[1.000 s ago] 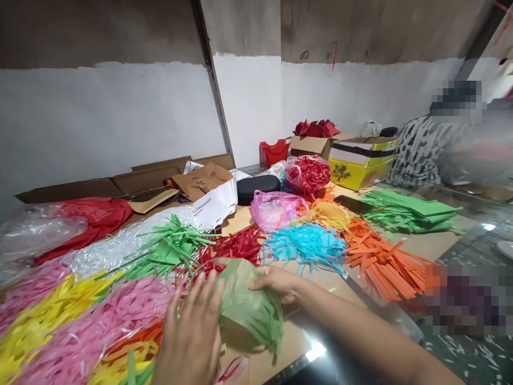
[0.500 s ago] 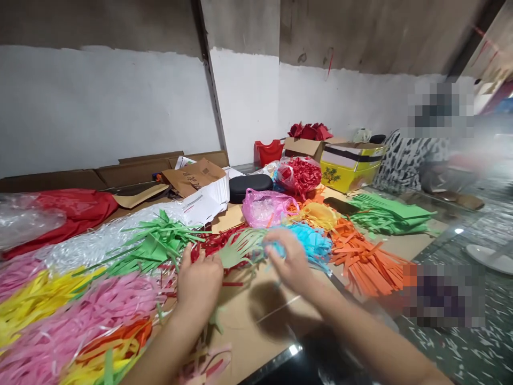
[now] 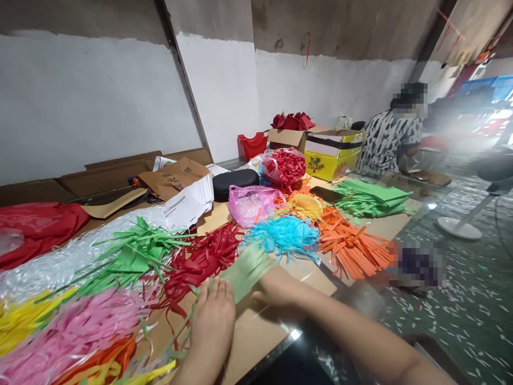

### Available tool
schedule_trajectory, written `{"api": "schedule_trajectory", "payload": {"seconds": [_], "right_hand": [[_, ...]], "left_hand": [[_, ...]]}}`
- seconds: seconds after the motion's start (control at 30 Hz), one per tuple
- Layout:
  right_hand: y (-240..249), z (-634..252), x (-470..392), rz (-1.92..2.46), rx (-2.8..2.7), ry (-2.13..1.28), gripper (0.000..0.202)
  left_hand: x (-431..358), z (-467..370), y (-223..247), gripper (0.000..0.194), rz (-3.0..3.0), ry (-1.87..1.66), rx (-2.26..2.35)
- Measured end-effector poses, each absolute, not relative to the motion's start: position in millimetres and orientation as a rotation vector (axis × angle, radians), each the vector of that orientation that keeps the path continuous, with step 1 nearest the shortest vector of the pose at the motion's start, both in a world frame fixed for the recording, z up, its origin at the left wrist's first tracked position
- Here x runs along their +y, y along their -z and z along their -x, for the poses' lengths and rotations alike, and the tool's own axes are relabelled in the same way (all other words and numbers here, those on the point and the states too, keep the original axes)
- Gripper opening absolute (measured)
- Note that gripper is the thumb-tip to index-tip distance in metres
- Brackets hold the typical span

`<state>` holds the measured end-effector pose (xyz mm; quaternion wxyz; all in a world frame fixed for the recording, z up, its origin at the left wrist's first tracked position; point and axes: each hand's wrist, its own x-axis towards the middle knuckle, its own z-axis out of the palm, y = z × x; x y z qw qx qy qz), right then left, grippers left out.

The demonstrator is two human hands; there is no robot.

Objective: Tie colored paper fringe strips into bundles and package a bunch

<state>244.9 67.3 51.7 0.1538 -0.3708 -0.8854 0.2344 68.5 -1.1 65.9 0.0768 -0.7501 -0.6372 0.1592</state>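
A pale green sheet of fringed paper point(image 3: 245, 267) lies flat on the brown cardboard point(image 3: 256, 334) in front of me, its cut strips pointing away toward the blue pile. My left hand point(image 3: 213, 320) rests palm down on its near left end, fingers together. My right hand point(image 3: 276, 287) presses on its right edge. Neither hand grips anything.
Heaps of cut paper strips surround the sheet: pink point(image 3: 76, 331), yellow point(image 3: 24, 321), green point(image 3: 132, 254), red point(image 3: 204, 256), blue point(image 3: 284, 235), orange point(image 3: 352, 246). Further back are a pink plastic bag point(image 3: 252, 203), a yellow box point(image 3: 332, 155) and cardboard boxes. A person point(image 3: 388, 139) sits at the far right.
The pale green fringed sheet, held up between both hands before, now lies spread flat on the cardboard under both hands. The view has swung to the right.
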Motion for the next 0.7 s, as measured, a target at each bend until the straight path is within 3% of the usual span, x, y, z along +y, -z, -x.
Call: {"api": "schedule_trajectory", "payload": {"seconds": [0.1, 0.17, 0.27, 0.33, 0.43, 0.7], "right_hand": [[-66, -294, 60, 1.261, -2.639, -0.69, 0.013], [-67, -300, 50, 1.243, -2.598, -0.578, 0.02], [-48, -277, 42, 0.874, -2.655, -0.423, 0.035], [-28, -257, 49, 0.711, -2.759, -0.441, 0.034], [-6, -243, 69, 0.786, -2.766, -0.483, 0.008], [2, -245, 81, 0.779, -2.668, -0.374, 0.018]], "left_hand": [[-5, -75, -39, 0.052, 2.383, -0.478, -1.938], [-6, -78, -26, 0.053, 2.438, -0.439, -1.96], [-8, -77, -17, 0.055, 2.478, -0.383, -1.987], [-9, -72, -16, 0.057, 2.496, -0.372, -2.001], [-11, -54, -21, 0.061, 2.514, -0.343, -2.014], [-28, -8, -43, 0.05, 2.083, -0.11, -1.911]]}}
